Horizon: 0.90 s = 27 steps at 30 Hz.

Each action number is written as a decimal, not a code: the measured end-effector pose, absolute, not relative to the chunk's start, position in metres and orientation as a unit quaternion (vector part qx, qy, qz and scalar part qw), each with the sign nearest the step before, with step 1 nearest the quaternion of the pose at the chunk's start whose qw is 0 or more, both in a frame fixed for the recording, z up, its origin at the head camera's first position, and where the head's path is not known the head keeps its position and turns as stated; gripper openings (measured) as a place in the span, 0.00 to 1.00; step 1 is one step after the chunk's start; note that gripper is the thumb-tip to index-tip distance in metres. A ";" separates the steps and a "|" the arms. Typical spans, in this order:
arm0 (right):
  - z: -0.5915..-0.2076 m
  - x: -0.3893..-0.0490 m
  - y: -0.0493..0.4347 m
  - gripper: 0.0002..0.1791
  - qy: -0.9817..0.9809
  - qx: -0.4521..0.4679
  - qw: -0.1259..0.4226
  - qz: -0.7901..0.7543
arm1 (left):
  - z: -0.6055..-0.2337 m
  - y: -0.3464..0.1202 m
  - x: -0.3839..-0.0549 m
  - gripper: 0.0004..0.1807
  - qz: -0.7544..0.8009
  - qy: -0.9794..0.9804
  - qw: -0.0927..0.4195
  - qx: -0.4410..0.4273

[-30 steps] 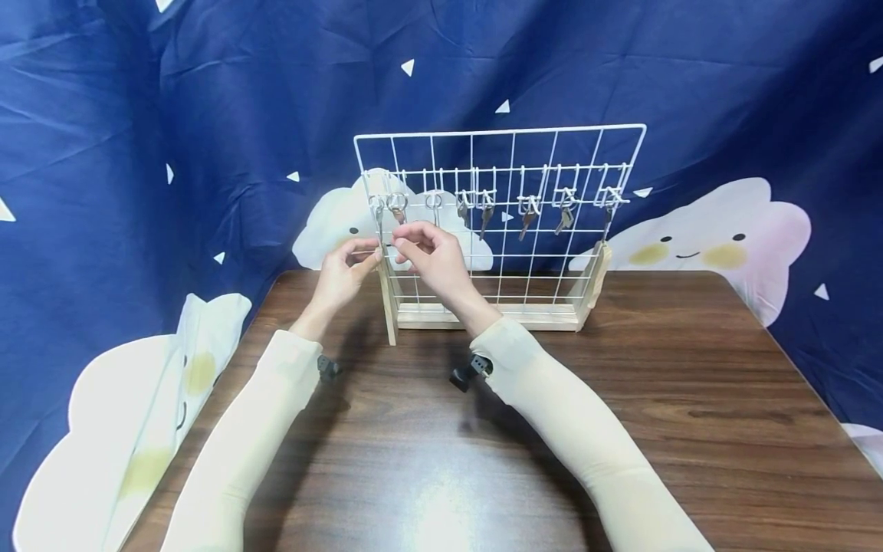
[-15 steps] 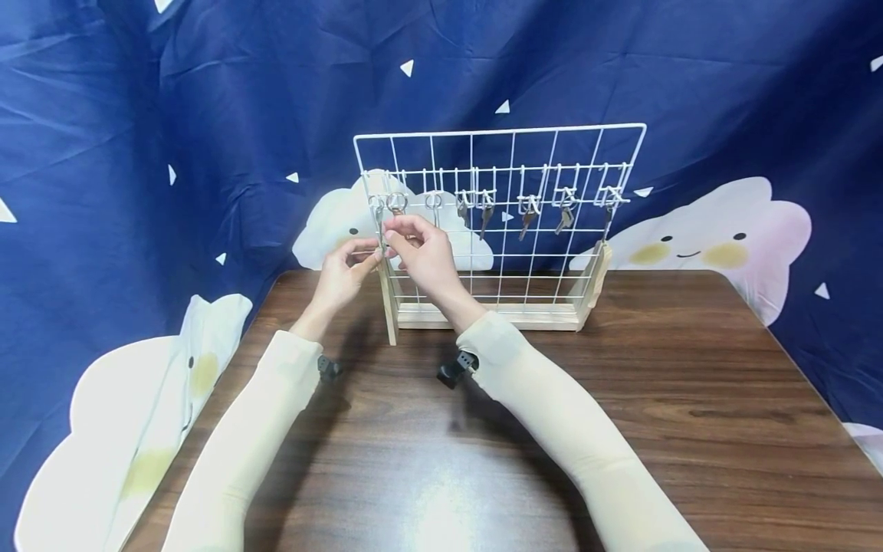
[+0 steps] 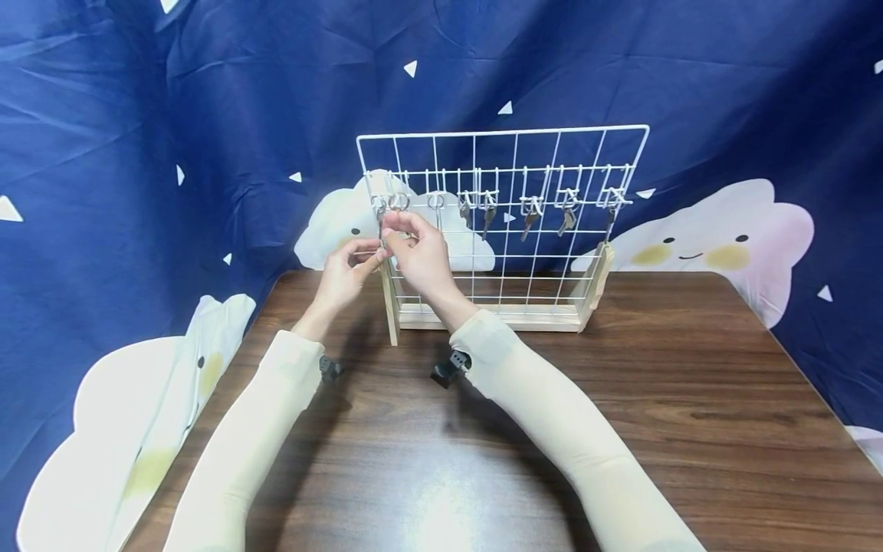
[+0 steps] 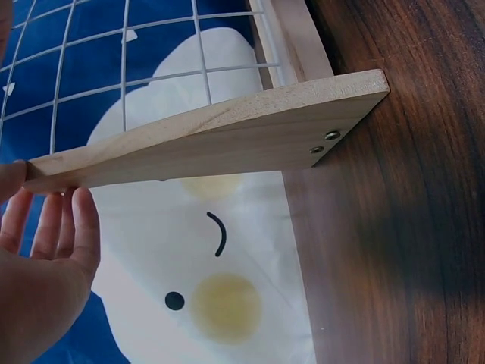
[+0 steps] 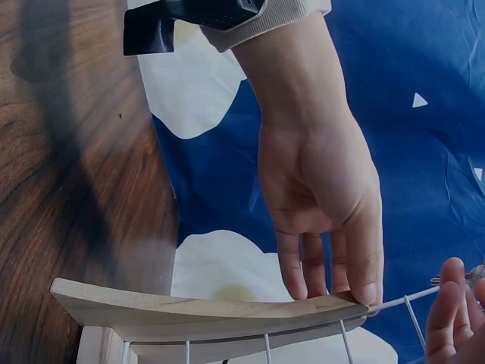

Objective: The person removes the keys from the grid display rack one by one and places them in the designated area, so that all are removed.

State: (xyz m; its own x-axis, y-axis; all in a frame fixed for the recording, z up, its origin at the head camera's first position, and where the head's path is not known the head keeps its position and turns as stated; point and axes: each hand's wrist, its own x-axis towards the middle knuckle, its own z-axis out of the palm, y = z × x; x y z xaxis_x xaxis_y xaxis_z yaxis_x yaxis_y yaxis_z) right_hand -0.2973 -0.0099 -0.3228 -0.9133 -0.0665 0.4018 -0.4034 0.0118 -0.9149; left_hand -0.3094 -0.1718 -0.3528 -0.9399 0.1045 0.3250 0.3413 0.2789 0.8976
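My left hand (image 3: 339, 280) grips the upper end of the stand's left wooden side panel (image 4: 204, 140), thumb on one side and fingers on the other in the left wrist view. My right hand (image 3: 422, 254) is just beside it, thumb and fingertips together at the leftmost hanging key (image 3: 380, 221). A small silver metal part (image 5: 474, 278) shows at the right fingers (image 5: 450, 312) in the right wrist view; the fingers hide most of it. The white wire grid (image 3: 513, 133) rises upright from the wooden stand, with split rings (image 3: 398, 202) on its hooks.
Several more keys (image 3: 530, 218) hang on white hooks along the grid to the right. A wooden base bar (image 3: 497, 316) and a right side panel (image 3: 597, 284) carry the grid. The brown table (image 3: 690, 414) ends at a blue curtain (image 3: 276, 92) with clouds.
My right hand has moved left and slightly up to the leftmost key, close to the left hand. The left hand has kept its grip on the side panel.
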 end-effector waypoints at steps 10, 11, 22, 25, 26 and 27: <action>-0.325 -0.299 -0.015 0.18 -0.712 0.148 0.139 0.672 | -0.353 -0.171 -0.309 0.19 -0.584 -0.794 0.100 -0.140; -0.325 -0.299 -0.016 0.18 -0.712 0.146 0.141 0.672 | -0.353 -0.171 -0.309 0.19 -0.583 -0.794 0.099 -0.140; -0.323 -0.300 -0.019 0.16 -0.716 0.140 0.151 0.667 | -0.351 -0.170 -0.308 0.19 -0.581 -0.798 0.094 -0.132; -0.321 -0.300 -0.020 0.15 -0.726 0.139 0.158 0.655 | -0.351 -0.170 -0.308 0.19 -0.580 -0.799 0.093 -0.131; -0.321 -0.300 -0.020 0.15 -0.731 0.137 0.161 0.649 | -0.351 -0.170 -0.308 0.19 -0.578 -0.800 0.092 -0.130; -0.320 -0.300 -0.020 0.15 -0.736 0.135 0.164 0.643 | -0.351 -0.170 -0.308 0.19 -0.577 -0.801 0.092 -0.128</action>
